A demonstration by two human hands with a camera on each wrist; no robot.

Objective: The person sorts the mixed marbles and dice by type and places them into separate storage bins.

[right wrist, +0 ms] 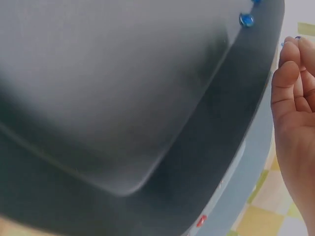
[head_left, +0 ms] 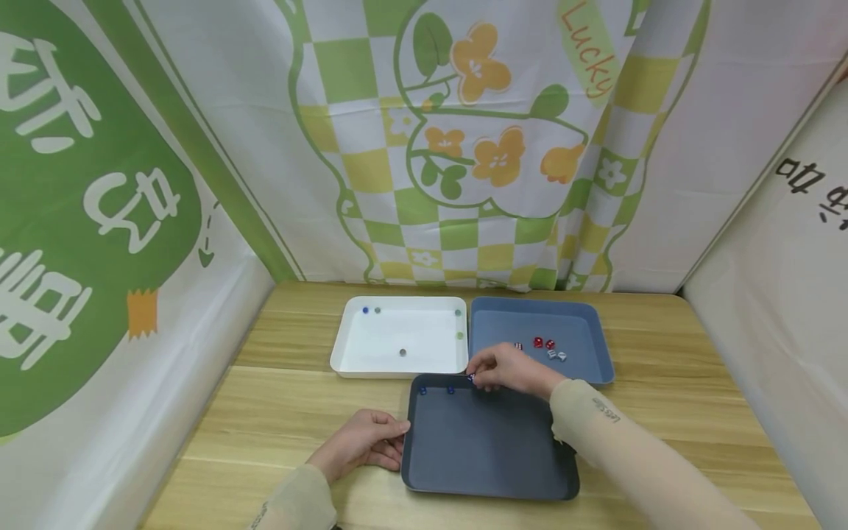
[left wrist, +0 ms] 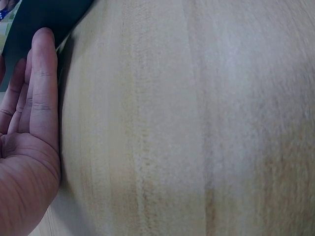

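My right hand (head_left: 506, 368) pinches a small blue die (head_left: 471, 377) with white dots between thumb and fingertips, above the far rim of the dark grey tray (head_left: 490, 449). Inside that tray, near its far left corner, lie two small blue dice (head_left: 450, 390). My left hand (head_left: 371, 442) is at the tray's left side, its thumb tip at the rim. In the left wrist view the left hand's fingers (left wrist: 43, 83) lie fairly straight against the tray's outer wall. The right wrist view shows the right hand (right wrist: 295, 108) beyond the tray's edge, its held die mostly hidden.
A white tray (head_left: 371, 368) behind holds several small round marbles, blue, green and greyish. Beside it, a blue tray (head_left: 596, 331) contains red dice (head_left: 538, 342) and white dice (head_left: 562, 356), partly behind the right hand. All stand on a wooden table (head_left: 278, 368) before a patterned curtain (head_left: 464, 147).
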